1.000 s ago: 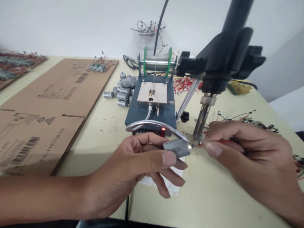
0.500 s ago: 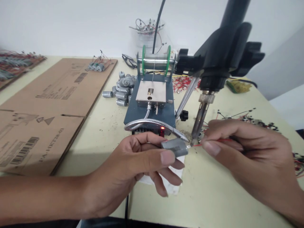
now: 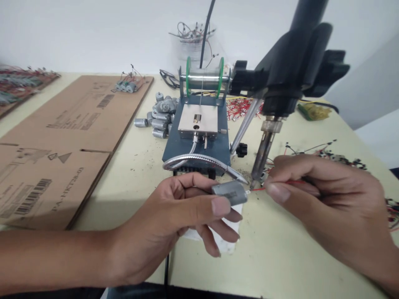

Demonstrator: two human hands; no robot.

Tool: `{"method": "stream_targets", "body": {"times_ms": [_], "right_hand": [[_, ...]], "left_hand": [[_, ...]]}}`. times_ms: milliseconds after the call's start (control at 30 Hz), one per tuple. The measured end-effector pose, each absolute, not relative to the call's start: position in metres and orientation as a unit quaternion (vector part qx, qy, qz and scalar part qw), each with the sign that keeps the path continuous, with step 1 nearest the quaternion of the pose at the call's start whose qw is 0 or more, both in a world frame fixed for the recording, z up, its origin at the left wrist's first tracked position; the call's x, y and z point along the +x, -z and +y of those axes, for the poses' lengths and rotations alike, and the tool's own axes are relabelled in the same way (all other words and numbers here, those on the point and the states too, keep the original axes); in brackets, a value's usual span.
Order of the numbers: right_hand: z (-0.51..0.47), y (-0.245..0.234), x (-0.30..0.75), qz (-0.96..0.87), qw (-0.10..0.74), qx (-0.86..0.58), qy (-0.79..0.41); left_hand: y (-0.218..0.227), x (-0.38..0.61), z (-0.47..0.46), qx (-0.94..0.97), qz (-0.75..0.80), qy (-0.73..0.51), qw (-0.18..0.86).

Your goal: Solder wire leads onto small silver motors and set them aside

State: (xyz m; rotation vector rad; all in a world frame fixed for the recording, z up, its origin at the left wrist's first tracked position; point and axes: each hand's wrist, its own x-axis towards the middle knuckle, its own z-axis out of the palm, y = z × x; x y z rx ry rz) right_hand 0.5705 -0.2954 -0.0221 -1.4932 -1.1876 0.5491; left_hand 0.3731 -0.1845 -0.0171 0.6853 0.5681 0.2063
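Observation:
My left hand (image 3: pixel 190 207) pinches a small grey electric motor (image 3: pixel 232 192) between thumb and fingers, its metal terminal pointing right. My right hand (image 3: pixel 324 199) pinches a thin red wire (image 3: pixel 258 189), whose end lies by the tip of the soldering iron (image 3: pixel 261 160), a little right of the terminal. The iron hangs tip down from a black stand clamp (image 3: pixel 283 70). Just above the motor ends the metal feed tube (image 3: pixel 215 158) of the solder feeder (image 3: pixel 198 120). Whether wire and terminal touch is too small to tell.
Loose grey motors (image 3: pixel 162 118) are heaped left of the feeder. Flattened cardboard (image 3: pixel 77 124) on the left bears a few wired motors (image 3: pixel 127 85). Red wires (image 3: pixel 240 109) lie behind the stand, and black-tipped leads (image 3: pixel 339 160) lie right. A yellow sponge (image 3: pixel 314 112) sits at the back right.
The red light on the front of the feeder has gone out. The wire end sits slightly farther from the motor's terminal; both hands keep their grip and have hardly moved.

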Motion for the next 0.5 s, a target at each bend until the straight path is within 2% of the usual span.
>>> {"method": "stream_targets", "body": {"times_ms": [500], "right_hand": [[-0.2959,0.0218,0.5693,-0.489,0.546,-0.636,-0.242]], "left_hand": [[0.0204,0.3746,-0.1835,0.341,0.270,-0.098,0.895]]}}
